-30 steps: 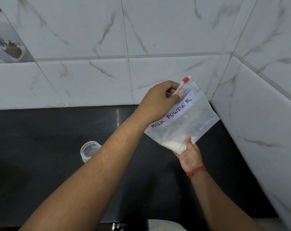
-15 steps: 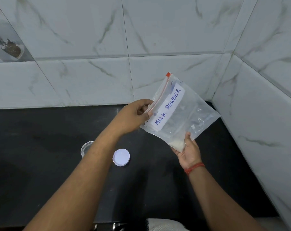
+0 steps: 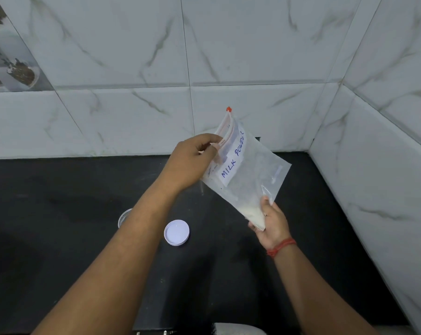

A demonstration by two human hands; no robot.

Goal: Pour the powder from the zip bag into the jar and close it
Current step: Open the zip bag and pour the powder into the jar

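Head view: you held the zip bag (image 3: 248,175) tilted above the black counter (image 3: 59,238), near the tiled corner. Your left hand (image 3: 192,160) pinched the zip edge; your right hand (image 3: 272,223) was clamped on the bottom corner, where the white powder (image 3: 253,211) sat. Label read "MILK POWDER". The jar (image 3: 123,217) stood open, mostly hidden behind your left forearm. Its white lid (image 3: 176,232) lay just beside it on the counter.

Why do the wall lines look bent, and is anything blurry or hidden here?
Head view: the wide lens bows the tile joints; soft, even light, slight glare on the zip bag; the left hand looks a little soft; the left forearm hides most of the jar.
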